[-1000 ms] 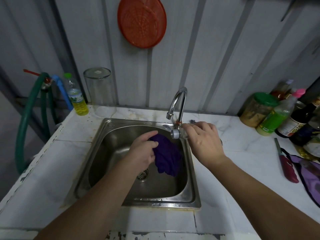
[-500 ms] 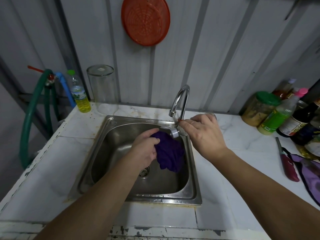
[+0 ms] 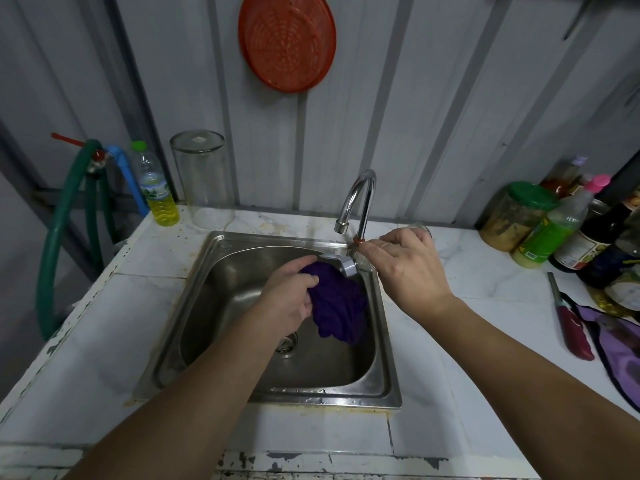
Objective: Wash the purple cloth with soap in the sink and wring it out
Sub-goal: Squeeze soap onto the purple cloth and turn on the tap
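Left hand [image 3: 289, 299] is gripping the purple cloth [image 3: 337, 306] bunched over the sink [image 3: 221, 382] while right hand [image 3: 403, 268] fingers are pinching the tap [image 3: 356, 202] handle, probably starting water for wetting; soap comes next.

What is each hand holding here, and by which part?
The left hand grips the bunched purple cloth by its left side, over the steel sink. The right hand pinches the chrome tap near its base.

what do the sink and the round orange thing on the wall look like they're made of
Sink: brushed stainless steel, going by its grey metallic sheen and dull reflections. Round orange thing: probably moulded plastic, with a matte, evenly coloured surface and a ribbed, perforated pattern.
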A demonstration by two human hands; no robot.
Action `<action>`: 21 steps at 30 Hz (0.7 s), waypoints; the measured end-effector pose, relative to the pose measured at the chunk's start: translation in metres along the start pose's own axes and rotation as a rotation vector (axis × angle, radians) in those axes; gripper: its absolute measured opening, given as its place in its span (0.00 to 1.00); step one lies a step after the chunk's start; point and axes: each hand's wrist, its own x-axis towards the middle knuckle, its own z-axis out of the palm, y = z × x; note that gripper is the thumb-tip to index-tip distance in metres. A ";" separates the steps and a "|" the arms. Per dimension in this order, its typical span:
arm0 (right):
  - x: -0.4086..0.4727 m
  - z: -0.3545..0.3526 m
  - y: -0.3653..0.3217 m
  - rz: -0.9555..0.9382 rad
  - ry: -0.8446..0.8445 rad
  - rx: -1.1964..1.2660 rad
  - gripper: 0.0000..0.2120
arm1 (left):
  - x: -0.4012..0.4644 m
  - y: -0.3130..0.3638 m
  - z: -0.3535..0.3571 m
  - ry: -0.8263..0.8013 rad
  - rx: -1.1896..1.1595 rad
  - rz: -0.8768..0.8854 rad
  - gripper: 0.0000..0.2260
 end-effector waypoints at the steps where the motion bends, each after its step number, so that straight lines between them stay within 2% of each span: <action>1: 0.000 0.000 0.000 0.001 -0.002 0.002 0.15 | 0.000 0.000 0.000 0.000 -0.001 0.000 0.22; 21: 0.001 -0.002 -0.003 0.007 0.008 0.016 0.16 | -0.004 0.001 0.003 0.006 -0.001 -0.004 0.20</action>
